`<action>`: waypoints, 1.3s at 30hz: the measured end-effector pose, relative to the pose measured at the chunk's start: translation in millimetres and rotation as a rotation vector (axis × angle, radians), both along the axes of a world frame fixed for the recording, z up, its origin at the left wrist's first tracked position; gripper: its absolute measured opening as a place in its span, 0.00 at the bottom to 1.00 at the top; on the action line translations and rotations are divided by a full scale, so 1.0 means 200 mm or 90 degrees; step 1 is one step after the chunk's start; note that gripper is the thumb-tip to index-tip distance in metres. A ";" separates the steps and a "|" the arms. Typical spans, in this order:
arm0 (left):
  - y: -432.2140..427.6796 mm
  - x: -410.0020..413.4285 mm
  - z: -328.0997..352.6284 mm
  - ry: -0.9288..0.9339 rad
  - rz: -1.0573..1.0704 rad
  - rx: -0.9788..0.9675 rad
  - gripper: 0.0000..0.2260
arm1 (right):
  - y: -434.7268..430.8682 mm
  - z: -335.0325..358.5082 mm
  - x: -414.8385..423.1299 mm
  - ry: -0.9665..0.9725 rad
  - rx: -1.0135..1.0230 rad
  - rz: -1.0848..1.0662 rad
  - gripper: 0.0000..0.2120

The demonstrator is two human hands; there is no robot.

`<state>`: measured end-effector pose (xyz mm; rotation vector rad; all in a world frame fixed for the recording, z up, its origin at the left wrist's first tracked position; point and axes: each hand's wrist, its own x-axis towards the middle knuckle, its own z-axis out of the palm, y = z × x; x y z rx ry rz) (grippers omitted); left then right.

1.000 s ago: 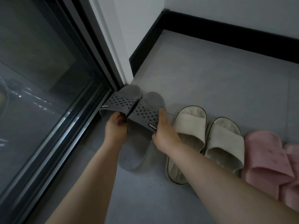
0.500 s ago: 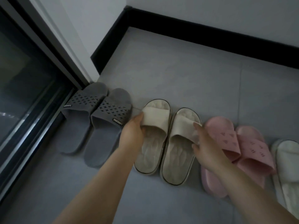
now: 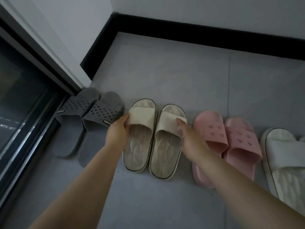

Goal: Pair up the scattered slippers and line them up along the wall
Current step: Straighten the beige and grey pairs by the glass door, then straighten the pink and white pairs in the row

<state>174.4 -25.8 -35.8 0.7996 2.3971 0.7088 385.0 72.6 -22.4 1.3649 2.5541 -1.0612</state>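
Here the grey floor [image 3: 165, 71] runs up to a pale wall [image 3: 198, 7] edged by a black skirting [image 3: 198, 33], with a dark glass door [image 3: 24, 96] on the left. A row of slippers lies across the floor, toes toward the wall but well short of the skirting. The grey pair [image 3: 102, 113] sits in the corner by the door frame and the pink pair [image 3: 212, 134] further right. A white slipper [image 3: 283, 156] lies at the edge of view, and I cannot tell whether its mate is beside it. Between grey and pink lie the left cream slipper [image 3: 140, 146] and the right cream slipper [image 3: 166, 154], side by side and nearly touching along their inner edges. The step in hand looks like squaring up this cream pair. It would go best if both slippers move together, so the toes finish level with each other and with the neighbours. The gaps to grey and pink should come out alike, and the soles should slide flat, since lifting by the straps may tip the heels. Both arms reach forward and down, forearms bare, converging on the pair. The left hand [image 3: 118, 131] grips the outer end of the left slipper's strap, thumb on top and fingers curled beneath. The right hand [image 3: 192, 138] holds the outer end of the right slipper's strap the same way, though its fingers are partly hidden under the band.
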 end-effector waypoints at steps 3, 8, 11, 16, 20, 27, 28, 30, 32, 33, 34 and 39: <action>0.02 0.04 0.04 0.037 -0.042 -0.045 0.22 | -0.01 0.04 0.00 -0.012 -0.020 0.047 0.36; 0.16 0.30 0.18 0.129 -0.163 0.021 0.31 | 0.02 0.15 0.33 0.099 0.058 -0.062 0.26; 0.33 0.54 0.25 0.004 -0.342 0.089 0.29 | 0.13 0.19 0.70 0.038 0.123 -0.229 0.21; 0.58 0.85 0.19 -0.023 -0.530 -0.150 0.30 | 0.20 0.12 0.98 -0.027 -0.133 -0.310 0.22; 0.59 0.92 0.09 0.081 -0.517 -0.209 0.31 | 0.12 0.05 0.99 -0.166 -0.014 -0.350 0.10; 0.56 0.93 0.06 0.029 -0.491 -0.174 0.35 | 0.08 -0.01 1.01 -0.076 -0.039 -0.398 0.11; 0.56 0.93 0.06 0.027 -0.487 -0.172 0.35 | 0.09 -0.01 1.01 -0.070 -0.036 -0.396 0.11; 0.56 0.93 0.07 0.021 -0.480 -0.170 0.35 | 0.10 -0.01 1.01 -0.058 -0.030 -0.394 0.11; 0.56 0.93 0.07 0.007 -0.471 -0.167 0.35 | 0.11 -0.03 1.01 -0.053 -0.017 -0.392 0.12; 0.55 0.93 0.07 0.003 -0.469 -0.167 0.34 | 0.12 -0.04 1.01 -0.055 -0.007 -0.389 0.13; 0.55 0.93 0.08 0.002 -0.469 -0.168 0.34 | 0.12 -0.04 1.01 -0.057 0.005 -0.387 0.13; 0.56 0.93 0.08 0.022 -0.488 -0.187 0.35 | 0.11 -0.06 1.02 -0.066 0.003 -0.394 0.16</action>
